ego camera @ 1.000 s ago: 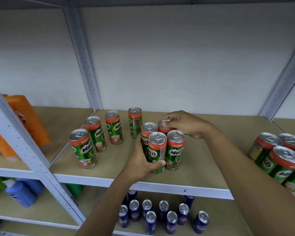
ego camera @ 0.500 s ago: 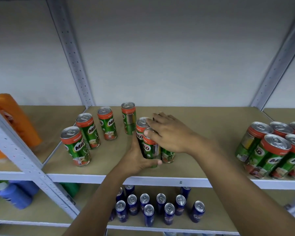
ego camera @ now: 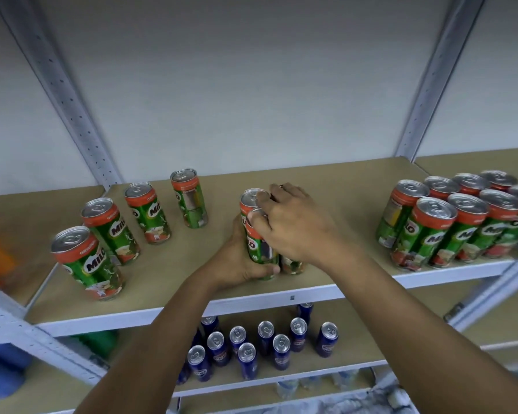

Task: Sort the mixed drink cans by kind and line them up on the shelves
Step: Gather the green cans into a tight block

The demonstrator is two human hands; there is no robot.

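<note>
Both hands are working a tight cluster of tall green-and-orange Milo drink cans [ego camera: 259,234] at mid-shelf. The left hand [ego camera: 240,261] is wrapping the front can low on its wall, thumb across the base; the right hand [ego camera: 293,228] is draping over the tops, fingers [ego camera: 259,221] curled around the rims. These look like rigid, smooth, slippery metal, probably full and weighty, so a grip round the mid-body is suiting them best. The tan board shelf [ego camera: 335,186] is carrying more Milo cans in a diagonal row [ego camera: 108,234] and a packed block [ego camera: 458,222]. Below, slim blue cans [ego camera: 263,345] are standing; how many the hands are covering, I can't tell.
</note>
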